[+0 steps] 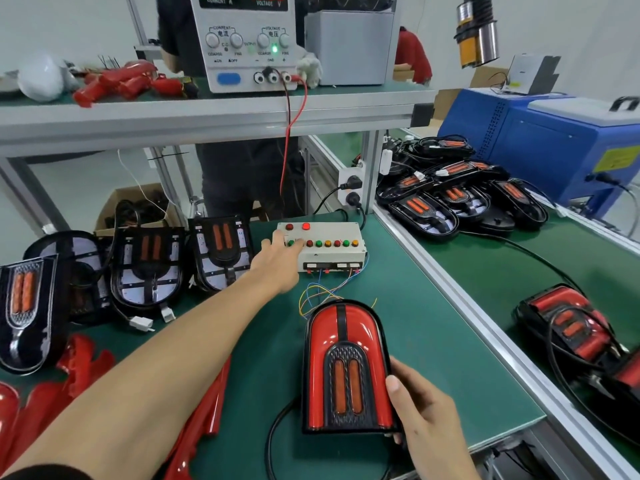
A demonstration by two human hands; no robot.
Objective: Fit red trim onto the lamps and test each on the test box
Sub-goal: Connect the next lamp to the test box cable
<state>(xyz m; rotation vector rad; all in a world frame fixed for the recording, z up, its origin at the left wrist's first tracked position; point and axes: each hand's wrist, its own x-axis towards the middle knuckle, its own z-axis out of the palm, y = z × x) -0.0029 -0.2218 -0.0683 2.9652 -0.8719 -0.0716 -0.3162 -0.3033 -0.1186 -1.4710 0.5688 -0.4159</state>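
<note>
We steady the lamp (348, 368), lying trimmed on the desk (433, 358) before the test box (325, 245), with our right hand (420, 407) curled round its edge, left hand (280, 251) fingers extended onto the buttons; it looks rigid, glossy, likely slippery, so hold its sides.

Bare forearms, no gloves; dark sleeve edge (41, 474) on L arm.

Green-matted workbench (433, 341) being framed by aluminium rails, grey shelf (207, 119) being carried above it, pale wall (571, 29) being lit evenly behind, blue cabinet (554, 147) being kept right of the shelf
</note>
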